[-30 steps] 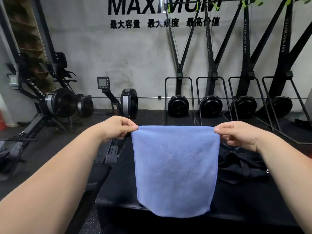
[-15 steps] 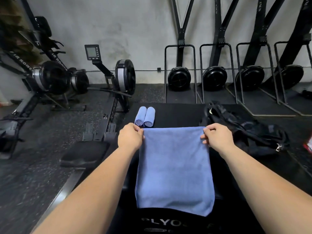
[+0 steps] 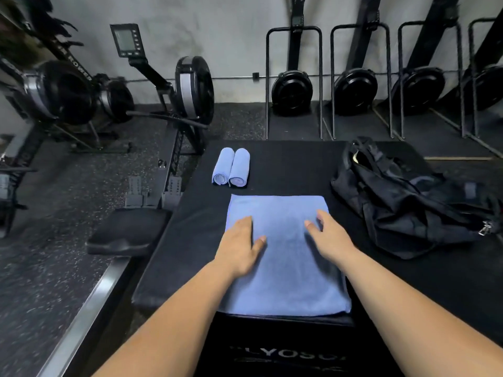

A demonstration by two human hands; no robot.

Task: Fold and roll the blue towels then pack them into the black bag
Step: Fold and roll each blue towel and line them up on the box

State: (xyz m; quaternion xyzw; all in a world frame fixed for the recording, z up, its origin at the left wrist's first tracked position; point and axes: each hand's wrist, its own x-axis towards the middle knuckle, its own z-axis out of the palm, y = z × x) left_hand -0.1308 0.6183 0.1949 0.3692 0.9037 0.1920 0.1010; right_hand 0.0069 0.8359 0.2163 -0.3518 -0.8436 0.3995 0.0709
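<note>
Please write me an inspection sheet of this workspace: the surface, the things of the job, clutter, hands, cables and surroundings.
Surface: black padded box, carrying the towels and the bag.
Job's things: flat blue towel spread out, reaching the box's near edge; two rolled blue towels side by side and touching, just beyond it; black bag slumped at the right.
Clutter: nothing seen.
Grips: left hand and right hand lie flat on the flat blue towel, fingers straight.
Cables: nothing seen.
Surroundings: rowing machine at the left; upright machines lined along the grey wall.
</note>
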